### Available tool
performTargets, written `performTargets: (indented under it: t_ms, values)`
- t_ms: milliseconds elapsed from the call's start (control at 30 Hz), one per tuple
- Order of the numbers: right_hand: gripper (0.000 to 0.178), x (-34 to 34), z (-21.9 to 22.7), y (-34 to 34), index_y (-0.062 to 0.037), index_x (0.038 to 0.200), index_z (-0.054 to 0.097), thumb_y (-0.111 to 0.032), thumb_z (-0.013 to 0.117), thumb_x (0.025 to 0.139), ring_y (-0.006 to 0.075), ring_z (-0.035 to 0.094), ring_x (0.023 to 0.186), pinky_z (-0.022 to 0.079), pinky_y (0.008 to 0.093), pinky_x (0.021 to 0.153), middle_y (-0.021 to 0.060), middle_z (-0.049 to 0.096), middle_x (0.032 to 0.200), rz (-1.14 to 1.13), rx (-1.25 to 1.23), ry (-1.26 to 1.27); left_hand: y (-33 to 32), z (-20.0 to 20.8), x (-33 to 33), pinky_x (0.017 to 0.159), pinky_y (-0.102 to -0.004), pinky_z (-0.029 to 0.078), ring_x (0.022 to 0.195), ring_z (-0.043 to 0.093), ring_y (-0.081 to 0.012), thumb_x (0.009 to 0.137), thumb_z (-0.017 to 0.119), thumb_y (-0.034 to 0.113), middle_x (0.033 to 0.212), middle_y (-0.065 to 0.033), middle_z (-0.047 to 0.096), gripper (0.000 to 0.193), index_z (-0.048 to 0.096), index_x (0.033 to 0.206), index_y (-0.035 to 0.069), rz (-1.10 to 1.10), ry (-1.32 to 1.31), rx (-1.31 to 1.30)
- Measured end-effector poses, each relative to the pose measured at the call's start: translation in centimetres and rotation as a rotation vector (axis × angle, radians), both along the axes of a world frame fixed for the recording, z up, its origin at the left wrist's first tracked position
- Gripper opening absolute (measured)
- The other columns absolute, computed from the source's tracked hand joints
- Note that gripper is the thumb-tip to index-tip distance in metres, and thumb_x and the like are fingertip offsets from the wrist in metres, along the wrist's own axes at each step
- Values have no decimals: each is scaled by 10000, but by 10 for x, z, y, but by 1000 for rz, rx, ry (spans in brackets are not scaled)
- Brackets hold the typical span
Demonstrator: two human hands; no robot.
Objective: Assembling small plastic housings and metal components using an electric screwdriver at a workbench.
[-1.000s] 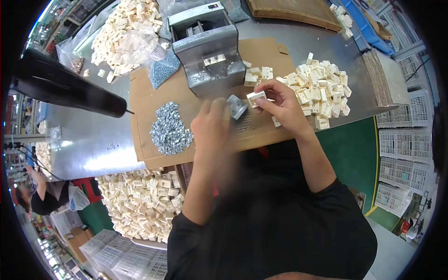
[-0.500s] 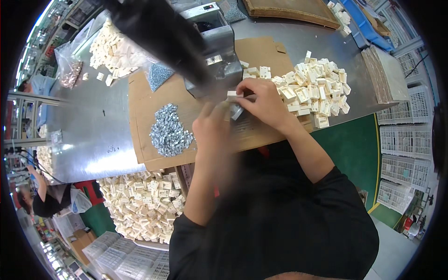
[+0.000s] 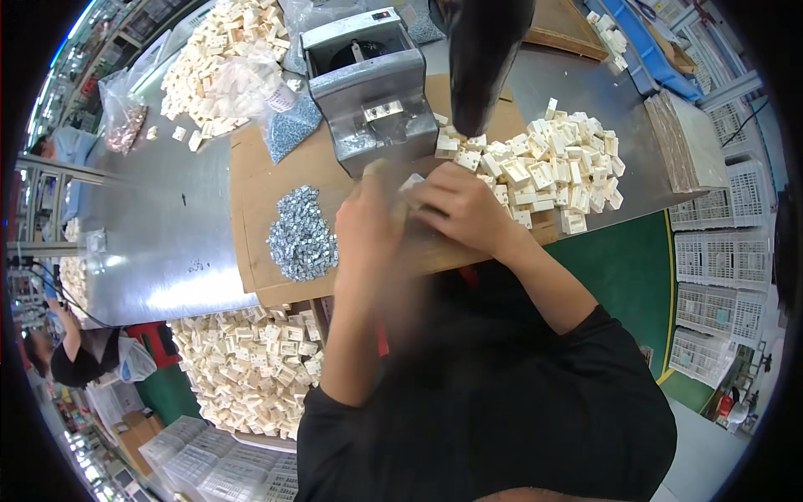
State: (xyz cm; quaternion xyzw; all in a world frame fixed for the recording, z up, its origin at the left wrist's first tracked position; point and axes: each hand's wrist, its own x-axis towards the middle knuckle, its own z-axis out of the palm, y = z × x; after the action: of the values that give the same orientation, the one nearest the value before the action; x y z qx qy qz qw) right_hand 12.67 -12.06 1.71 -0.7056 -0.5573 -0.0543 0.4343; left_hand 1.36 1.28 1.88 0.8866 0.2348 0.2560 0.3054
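Above the cardboard, in front of a grey metal machine (image 3: 368, 92), my two hands work close together. My right hand (image 3: 464, 209) has its fingers bent and pinched at a small whitish plastic block (image 3: 411, 182), mostly covered by the fingers. Smeared by motion, my left hand (image 3: 368, 213) is just left of it, and its fingers cannot be made out. A heap of cream plastic blocks (image 3: 565, 159) lies right of my right hand. To the left of my left hand is a pile of small silvery metal pieces (image 3: 303, 234).
A black tapered object (image 3: 485, 67) hangs over the table behind my right hand. Under the piles lies a cardboard sheet (image 3: 259, 192). A bag of small bluish parts (image 3: 293, 130) rests left of the machine. A box of cream blocks (image 3: 251, 376) stands below the table edge.
The black tapered object has swung from above the machine to its right side. My left hand has shifted slightly up and left; my right hand stays near the same spot.
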Motion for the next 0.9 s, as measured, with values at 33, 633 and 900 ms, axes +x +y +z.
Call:
performTargets:
  t_ms: [33, 633, 900]
  values:
    - [145, 3, 3, -2, -64, 898, 705, -135, 758, 783, 257, 632, 796, 515, 379, 707, 73, 655, 849, 75, -43, -135, 5, 12, -7, 713, -393, 529, 807, 666, -323, 761, 760, 49, 999, -156, 673, 411, 604, 1141, 30, -101, 95, -19]
    - [569, 53, 118, 89, -82, 1384, 356, -355, 614, 957, 191, 628, 673, 549, 330, 660, 117, 625, 843, 264, 533, 712, -2, 1, -4, 771, -398, 418, 916, 600, -275, 675, 834, 324, 1009, -75, 618, 565, 649, 1150, 79, -154, 80, 209]
    - [928, 41, 74, 103, -11, 1360, 328, -775, 481, 855, 188, 558, 521, 481, 328, 521, 108, 556, 689, 189, 756, 645, 2, -6, 2, 739, -398, 438, 854, 580, -280, 695, 830, 288, 902, -72, 576, 418, 711, 1027, 66, -157, 11, 148]
